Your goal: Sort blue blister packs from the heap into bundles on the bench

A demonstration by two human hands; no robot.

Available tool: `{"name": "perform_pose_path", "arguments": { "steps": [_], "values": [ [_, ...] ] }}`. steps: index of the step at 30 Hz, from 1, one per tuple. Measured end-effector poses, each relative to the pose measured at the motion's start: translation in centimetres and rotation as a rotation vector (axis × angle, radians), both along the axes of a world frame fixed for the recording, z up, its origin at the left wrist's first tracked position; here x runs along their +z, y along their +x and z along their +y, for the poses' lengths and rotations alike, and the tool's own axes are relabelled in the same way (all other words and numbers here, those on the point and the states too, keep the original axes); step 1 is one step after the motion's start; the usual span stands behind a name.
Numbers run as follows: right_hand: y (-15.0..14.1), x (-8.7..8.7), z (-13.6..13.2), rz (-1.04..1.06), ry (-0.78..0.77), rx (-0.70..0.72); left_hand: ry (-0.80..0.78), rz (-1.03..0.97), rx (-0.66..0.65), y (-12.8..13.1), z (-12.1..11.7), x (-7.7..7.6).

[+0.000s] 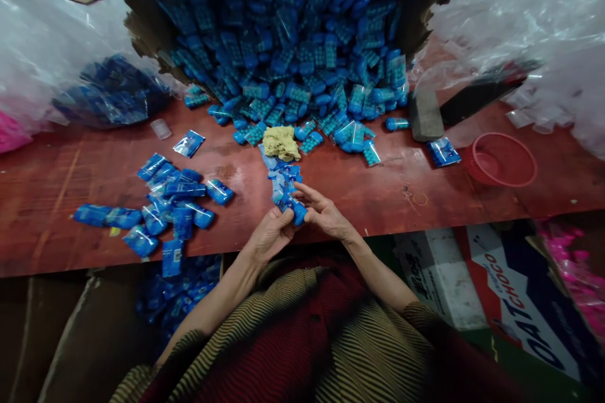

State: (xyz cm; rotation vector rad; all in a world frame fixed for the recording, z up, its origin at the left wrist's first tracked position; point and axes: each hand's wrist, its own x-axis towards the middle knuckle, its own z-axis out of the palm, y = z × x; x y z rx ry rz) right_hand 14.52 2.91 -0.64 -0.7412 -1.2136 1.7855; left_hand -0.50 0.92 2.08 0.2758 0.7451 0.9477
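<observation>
Near the table's front edge, a small blue container (298,213) sits between my hands. My left hand (273,234) has its thumb and fingers closed on the container's left side. My right hand (327,213) grips it from the right with the thumb, its other fingers stretched over the blue printed sleeves (283,177). These flat sleeves lie in an overlapping row leading away from me. A crumpled yellowish lump (281,142) rests on the row's far end. To the left lies a loose pile of blue wrapped packs (177,192).
A big heap of blue capsule-shaped containers (297,63) spills from a torn cardboard box at the back. On the right are a red plastic basket (501,160), a grey block (425,114) and a stack of blue sleeves (443,152). Clear plastic bags (524,19) flank the box.
</observation>
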Motion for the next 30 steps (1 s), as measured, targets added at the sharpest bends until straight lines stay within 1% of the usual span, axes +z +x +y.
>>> {"name": "perform_pose_path", "arguments": {
  "steps": [3,7,10,13,16,18,21,23,25,27,30],
  "values": [
    [-0.3,-0.4,-0.5,-0.025,0.03,-0.064,0.023,0.014,0.074,0.9,-0.5,0.1],
    [-0.5,-0.4,-0.7,0.016,0.016,-0.107,0.051,0.047,0.105,1.6,-0.7,0.8],
    [-0.2,0.1,-0.4,0.074,-0.026,-0.068,0.031,0.029,0.086,1.3,-0.7,1.3],
    [0.1,0.5,-0.1,0.074,-0.064,0.027,-0.026,-0.011,0.03,0.6,-0.7,1.2],
    [-0.1,0.5,-0.1,0.059,-0.06,0.063,-0.033,0.025,0.059,0.5,-0.8,1.0],
    [-0.5,0.5,-0.4,0.036,-0.037,0.018,-0.007,0.072,0.109,0.9,-0.8,1.1],
    [-1.1,0.3,-0.9,-0.013,-0.002,-0.103,0.025,0.119,0.182,1.7,-0.9,1.4],
    [-1.3,0.1,-1.1,-0.056,0.015,-0.186,0.018,0.108,0.19,1.9,-0.9,1.5],
    [-1.3,-0.2,-1.1,-0.084,0.014,-0.228,-0.013,0.056,0.161,1.9,-0.9,1.4],
    [-1.0,-0.4,-1.0,-0.069,-0.007,-0.209,-0.053,-0.005,0.129,1.6,-0.9,1.3],
    [-0.8,-0.4,-0.9,-0.025,-0.041,-0.133,-0.077,-0.043,0.129,1.5,-1.1,1.1]
  ]
}}
